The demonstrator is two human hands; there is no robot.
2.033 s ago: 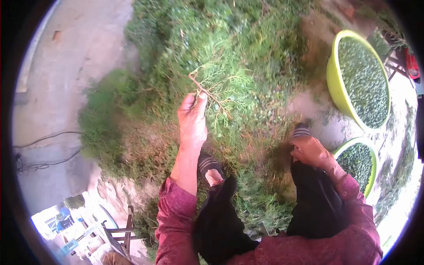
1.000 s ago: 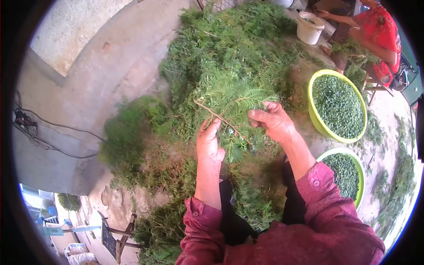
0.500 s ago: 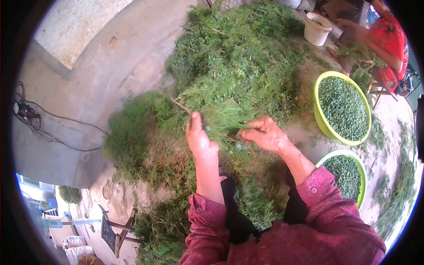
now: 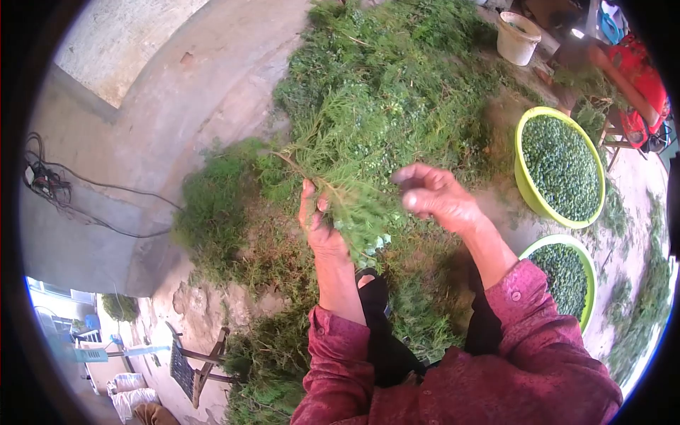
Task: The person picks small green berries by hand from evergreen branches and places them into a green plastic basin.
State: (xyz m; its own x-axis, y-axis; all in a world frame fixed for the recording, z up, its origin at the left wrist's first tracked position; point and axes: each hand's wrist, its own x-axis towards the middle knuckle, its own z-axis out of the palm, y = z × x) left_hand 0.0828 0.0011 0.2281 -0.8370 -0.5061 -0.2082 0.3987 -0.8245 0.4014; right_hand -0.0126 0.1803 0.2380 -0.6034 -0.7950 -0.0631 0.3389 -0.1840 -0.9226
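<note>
My left hand (image 4: pixel 324 230) is closed round a leafy green branch (image 4: pixel 361 209), whose brown stem sticks out at the upper left. Pale bluish-green cones show at the branch's lower end, above my foot. To the right of the branch, my right hand (image 4: pixel 439 197) is raised, slightly blurred, with thumb and forefinger apart and nothing visible between them. Behind both hands lies a large heap of green branches (image 4: pixel 389 92).
Two yellow-green tubs of small green cones (image 4: pixel 561 168) (image 4: pixel 563 276) stand at the right. A white bucket (image 4: pixel 517 39) and a person in red (image 4: pixel 641 88) are at the upper right. A chair (image 4: pixel 191 365) and cables (image 4: pixel 49 177) are at the left.
My right hand has come away from the branch, up and to the right, and its fingers have parted. The branch in my left hand is turned, showing more of its leaves and cones.
</note>
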